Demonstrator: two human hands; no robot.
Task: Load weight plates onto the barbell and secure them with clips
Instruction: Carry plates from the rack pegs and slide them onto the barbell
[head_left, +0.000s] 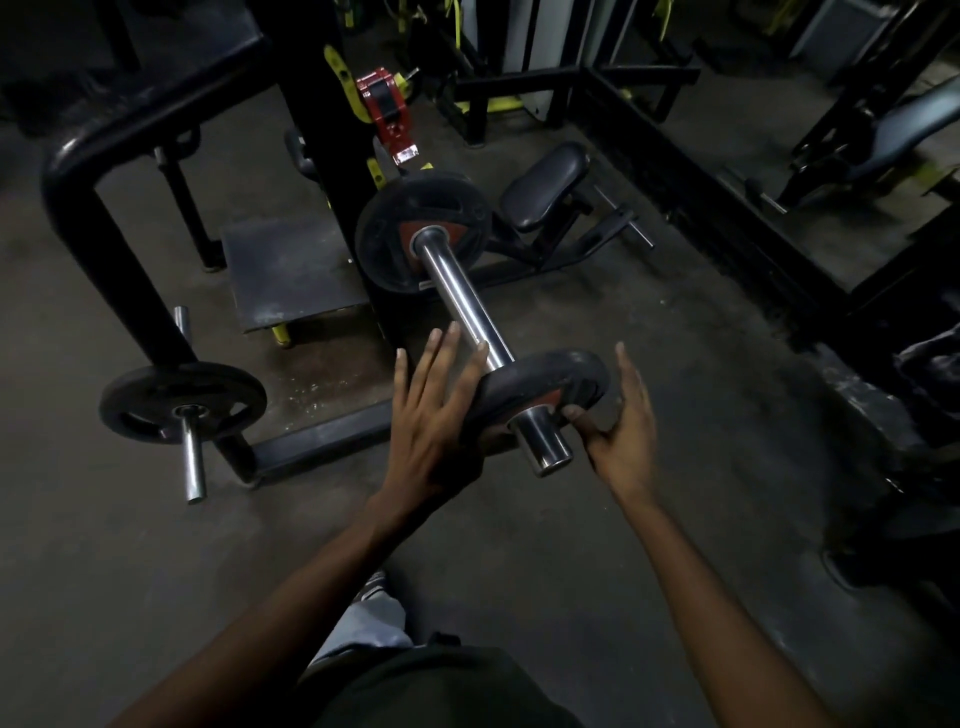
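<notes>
A chrome barbell sleeve (462, 301) runs from the rack toward me. Far up the sleeve sits a large black plate (395, 218) with a red hub. A smaller black plate (550, 382) with a red hub sits near the sleeve's near end, whose tip (545, 447) sticks out. My left hand (436, 410) lies flat against the small plate's left edge, fingers straight. On the plate's right side my right hand (618, 421) cups the rim, fingers straight and thumb on the near face. No clip is visible on the sleeve.
A black plate (182, 402) hangs on a storage peg (193, 462) of the rack frame (104, 249) at left. A small padded seat (545, 184) and a red-and-black part (387, 111) stand behind. A dark floor lies all around; more machines stand at right.
</notes>
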